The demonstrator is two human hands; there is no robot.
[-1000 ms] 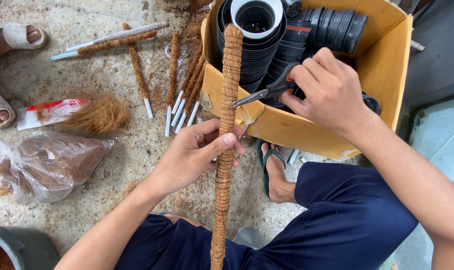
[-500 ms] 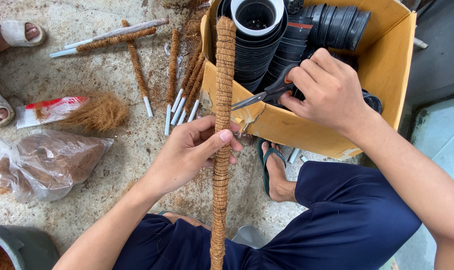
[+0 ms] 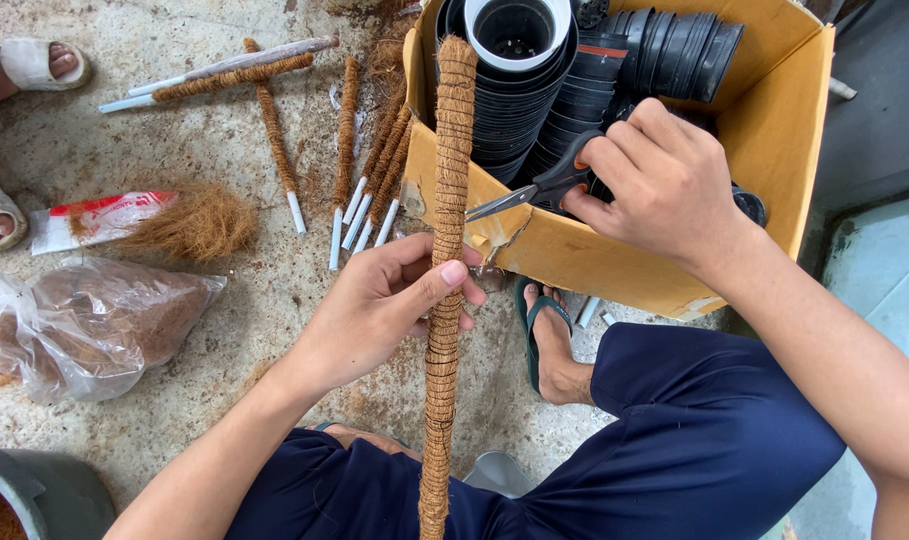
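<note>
Brown coir-wrapped long pole (image 3: 441, 330) stands upright between the knees, rope wound tight in even rings, left hand (image 3: 379, 305) clamped round its middle. Right hand (image 3: 664, 185) fingers closed on grey scissors (image 3: 534, 192), blades slightly apart, over yellow cardboard box (image 3: 774, 150) of black plastic pots (image 3: 534, 110).

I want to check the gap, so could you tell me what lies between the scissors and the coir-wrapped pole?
In the head view, the scissors in the right hand point their tips at the coir-wrapped pole; between them shows only the cardboard box front, its edge torn.

A makeshift garden-craft workshop on a bare floor.
Stained concrete floor (image 3: 224, 320) carried coir poles (image 3: 374, 160), loose fibre (image 3: 194, 222) and a box (image 3: 774, 130) of nursery pots (image 3: 534, 110).
</note>
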